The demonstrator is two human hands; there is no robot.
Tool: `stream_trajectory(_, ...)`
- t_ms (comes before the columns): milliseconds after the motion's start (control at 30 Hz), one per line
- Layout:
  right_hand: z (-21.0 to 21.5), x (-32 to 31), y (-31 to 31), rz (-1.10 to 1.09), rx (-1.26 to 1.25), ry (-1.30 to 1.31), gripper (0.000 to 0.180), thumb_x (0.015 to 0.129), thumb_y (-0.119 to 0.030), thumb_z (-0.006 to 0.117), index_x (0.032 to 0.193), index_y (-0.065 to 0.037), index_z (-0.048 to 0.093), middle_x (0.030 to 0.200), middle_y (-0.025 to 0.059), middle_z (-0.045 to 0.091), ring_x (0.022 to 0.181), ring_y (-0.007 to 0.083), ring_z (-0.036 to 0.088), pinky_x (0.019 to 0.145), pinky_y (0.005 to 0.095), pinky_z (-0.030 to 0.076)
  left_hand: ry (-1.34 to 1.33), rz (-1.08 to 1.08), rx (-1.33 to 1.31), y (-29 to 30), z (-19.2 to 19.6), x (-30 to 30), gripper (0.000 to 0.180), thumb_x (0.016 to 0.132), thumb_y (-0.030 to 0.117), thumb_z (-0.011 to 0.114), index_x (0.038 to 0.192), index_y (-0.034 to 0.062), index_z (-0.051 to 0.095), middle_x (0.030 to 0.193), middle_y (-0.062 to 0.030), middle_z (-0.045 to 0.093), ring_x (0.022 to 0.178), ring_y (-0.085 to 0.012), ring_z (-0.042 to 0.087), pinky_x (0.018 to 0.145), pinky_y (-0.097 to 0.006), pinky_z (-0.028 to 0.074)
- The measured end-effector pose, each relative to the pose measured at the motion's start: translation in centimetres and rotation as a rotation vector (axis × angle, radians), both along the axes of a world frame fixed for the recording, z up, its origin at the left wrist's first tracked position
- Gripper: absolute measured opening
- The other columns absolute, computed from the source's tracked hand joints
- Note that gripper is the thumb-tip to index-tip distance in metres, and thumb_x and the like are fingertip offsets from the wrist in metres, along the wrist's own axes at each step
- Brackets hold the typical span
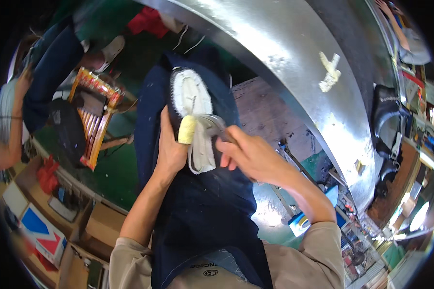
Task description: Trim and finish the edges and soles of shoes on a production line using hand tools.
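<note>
An unfinished shoe (pixel 192 90) lies sole up on my lap, over a dark navy apron (pixel 193 207). Its pale insole faces me, ringed by a rough whitish edge and dark upper material; a loose pale flap (pixel 203 161) hangs at the near end. My left hand (pixel 170 150) is closed round the shoe's left side. From the right, my right hand (pixel 253 155) grips what looks like a hammer (pixel 186 129), with a yellow wrapped cylindrical head and a grey metal part. That head is over the near part of the insole. Motion blurs the tool's handle.
A curved metal bench (pixel 294 72) sweeps along the far right, bearing a pale lump (pixel 330 72). A co-worker's arm (pixel 15 111) shows at the left, beside an orange-framed stool (pixel 94 120). Wooden trays (pixel 103 224) stand at the lower left; black boots (pixel 388 111) are at the right.
</note>
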State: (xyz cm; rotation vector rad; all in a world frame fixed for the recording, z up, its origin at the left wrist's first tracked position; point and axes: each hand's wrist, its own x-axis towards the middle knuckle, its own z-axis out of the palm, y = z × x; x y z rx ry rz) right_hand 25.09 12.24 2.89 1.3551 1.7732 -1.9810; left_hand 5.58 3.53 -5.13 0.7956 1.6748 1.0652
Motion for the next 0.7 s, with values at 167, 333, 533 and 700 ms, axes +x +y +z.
stream_trajectory(167, 1.1, 0.0, 3.0, 0.509, 0.272, 0.039, 0.03, 0.104, -0.032, 0.059, 0.107, -0.002, 0.055, 0.073, 0.0184, 0.067, 0.066, 0.0366, 0.068, 0.061, 0.0458, 0.052, -0.18, -0.186, -0.14, 1.0, 1.3, -3.0, 0.068, 0.101, 0.04, 0.065, 0.147, -0.0019, 0.038, 0.138, -0.0231, 0.059, 0.124, -0.0295, 0.06, 0.107, -0.038, 0.045)
stream_trajectory(333, 0.1, -1.4, 1.9, 0.705, 0.634, 0.07, 0.036, 0.104, -0.035, 0.059, 0.093, -0.001, 0.055, 0.063, 0.0193, 0.063, 0.062, 0.0402, 0.067, 0.057, 0.0493, 0.051, 0.002, -0.27, -0.282, 1.7, 2.8, -2.7, 0.062, 0.102, 0.04, 0.065, 0.141, -0.0025, 0.042, 0.134, -0.0217, 0.062, 0.118, -0.0256, 0.063, 0.103, -0.037, 0.048)
stream_trajectory(533, -3.2, 0.1, -1.0, 0.473, 0.732, 0.115, 0.036, 0.099, -0.039, 0.066, 0.094, -0.004, 0.056, 0.062, 0.0164, 0.063, 0.057, 0.0398, 0.064, 0.05, 0.0458, 0.049, 0.019, -0.088, -0.102, 0.1, 0.8, -1.7, 0.063, 0.102, 0.035, 0.065, 0.146, -0.0013, 0.038, 0.131, -0.021, 0.064, 0.118, -0.025, 0.064, 0.099, -0.037, 0.05)
stream_trajectory(700, -3.2, -0.8, 2.9, 0.331, -0.3, 0.153, 0.037, 0.108, -0.036, 0.05, 0.098, -0.003, 0.06, 0.065, 0.0086, 0.065, 0.054, 0.0218, 0.066, 0.049, 0.0354, 0.049, -0.184, -0.038, -0.057, -0.9, 0.1, -2.3, 0.076, 0.102, 0.022, 0.066, 0.16, 0.0005, 0.022, 0.151, -0.0176, 0.049, 0.137, -0.0281, 0.051, 0.113, -0.039, 0.041)
